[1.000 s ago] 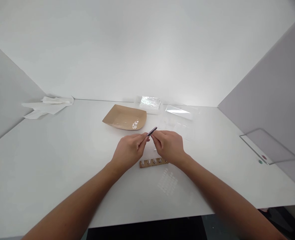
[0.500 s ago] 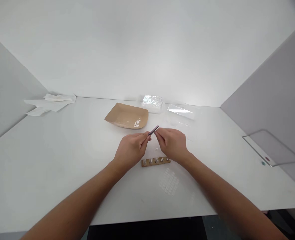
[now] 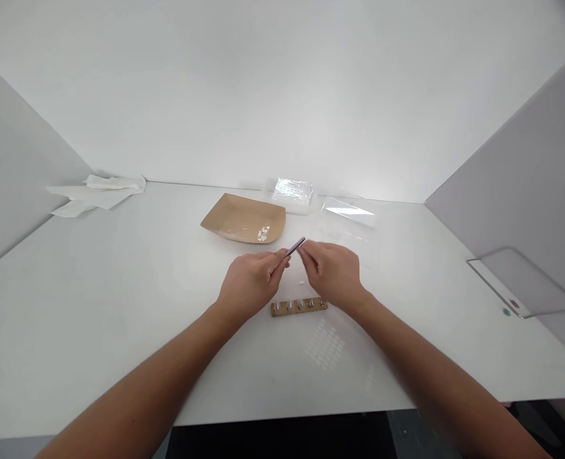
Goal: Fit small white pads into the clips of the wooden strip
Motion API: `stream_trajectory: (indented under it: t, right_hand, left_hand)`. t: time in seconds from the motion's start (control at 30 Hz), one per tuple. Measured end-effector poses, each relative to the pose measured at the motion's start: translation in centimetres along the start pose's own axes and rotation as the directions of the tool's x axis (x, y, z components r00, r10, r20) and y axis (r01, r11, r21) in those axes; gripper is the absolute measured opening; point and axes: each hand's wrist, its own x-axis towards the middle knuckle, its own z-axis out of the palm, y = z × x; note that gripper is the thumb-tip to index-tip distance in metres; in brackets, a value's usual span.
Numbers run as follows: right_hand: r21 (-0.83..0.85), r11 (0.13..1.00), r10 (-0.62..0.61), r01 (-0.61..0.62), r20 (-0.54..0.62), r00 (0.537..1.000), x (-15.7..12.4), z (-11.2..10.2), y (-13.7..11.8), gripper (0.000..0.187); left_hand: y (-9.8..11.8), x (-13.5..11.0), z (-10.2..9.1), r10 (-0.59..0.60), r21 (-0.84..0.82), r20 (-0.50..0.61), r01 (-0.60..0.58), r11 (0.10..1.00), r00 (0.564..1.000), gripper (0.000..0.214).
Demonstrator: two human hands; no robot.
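Note:
My left hand [image 3: 251, 282] is closed around a slim, dark metallic tool [image 3: 295, 247], whose tip points up and right. Fingers of my right hand [image 3: 334, 273] are pinched together just beside that tip; whatever they hold is hidden. Below both hands lies a narrow brown strip [image 3: 294, 312] bearing several small clear nail-shaped pieces. One tiny white piece [image 3: 301, 282] rests on the table between the hands and the strip.
Behind my hands stands a brown paper tray [image 3: 237, 220] with small white bits inside. Further back are a clear plastic packet [image 3: 292, 192] and a transparent sheet [image 3: 349, 211]. White tissues [image 3: 98, 192] lie at the left, and a wire frame [image 3: 495, 290] leans at the right wall.
My right hand has shifted very slightly up beside the tool's tip. The left hand keeps its hold, and the view has tilted a little.

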Motion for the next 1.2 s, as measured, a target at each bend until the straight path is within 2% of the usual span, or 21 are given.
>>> stream_trajectory:
  t: [0.07, 0.2, 0.3, 0.33, 0.43, 0.47, 0.57, 0.73, 0.83, 0.97, 1.1, 1.2]
  right_hand:
    - [0.023, 1.0, -0.016, 0.016, 0.011, 1.0, -0.02, -0.06, -0.11, 0.039]
    - [0.005, 0.998, 0.065, -0.065, -0.039, 0.997, -0.14, -0.06, -0.18, 0.042]
    - [0.023, 0.999, -0.026, 0.026, 0.013, 1.0, -0.31, 0.01, -0.24, 0.039]
    - [0.017, 0.999, -0.035, 0.035, 0.0, 0.999, -0.33, 0.01, -0.25, 0.039]
    - [-0.061, 0.994, 0.078, -0.086, -0.124, 0.989, -0.21, -0.1, -0.23, 0.043]
    - [-0.069, 0.994, 0.079, -0.088, -0.125, 0.989, -0.15, -0.14, -0.23, 0.044]
    - [-0.034, 0.999, -0.008, 0.006, -0.051, 0.999, -0.11, -0.1, -0.27, 0.042]
    - [-0.068, 0.992, 0.096, -0.104, -0.118, 0.988, -0.23, 0.33, -0.47, 0.044]
    - [-0.057, 0.996, 0.066, -0.071, -0.087, 0.994, -0.37, 0.45, -0.67, 0.038]
    - [-0.067, 0.992, 0.104, -0.111, -0.102, 0.989, -0.41, 0.37, -0.76, 0.041]
    - [-0.048, 0.997, 0.058, -0.061, -0.058, 0.997, -0.41, 0.4, -0.75, 0.04]
    - [-0.051, 0.992, 0.107, -0.112, -0.095, 0.99, -0.41, 0.52, -0.75, 0.042]
  left_hand:
    - [0.04, -0.05, -0.02, 0.0, 0.006, 0.011, 0.0, 1.0, 1.0, 0.031]
    - [0.12, -0.15, 0.0, -0.01, -0.02, -0.004, 0.01, 1.0, 1.0, 0.03]
    - [0.28, -0.18, -0.03, -0.007, -0.023, 0.013, 0.007, 1.0, 1.0, 0.034]
    - [0.35, -0.18, -0.05, -0.007, -0.028, 0.01, 0.007, 1.0, 1.0, 0.034]
    - [0.54, -0.21, -0.1, -0.02, -0.051, -0.016, 0.019, 0.998, 1.0, 0.032]
    - [0.56, -0.22, -0.09, -0.023, -0.055, -0.017, 0.022, 0.998, 1.0, 0.032]
    - [0.51, -0.24, -0.04, -0.023, -0.045, 0.002, 0.023, 0.999, 1.0, 0.035]
    - [0.5, -0.16, 0.0, -0.037, -0.061, -0.013, 0.036, 0.997, 0.999, 0.03]
    - [0.63, -0.07, -0.01, -0.029, -0.061, 0.0, 0.029, 0.998, 1.0, 0.029]
    - [0.76, 0.01, -0.01, -0.03, -0.071, -0.03, 0.028, 0.997, 0.999, 0.028]
    - [0.79, 0.0, -0.02, -0.018, -0.067, -0.022, 0.016, 0.998, 1.0, 0.029]
    - [0.89, 0.0, -0.07, -0.033, -0.076, -0.028, 0.03, 0.997, 0.999, 0.029]
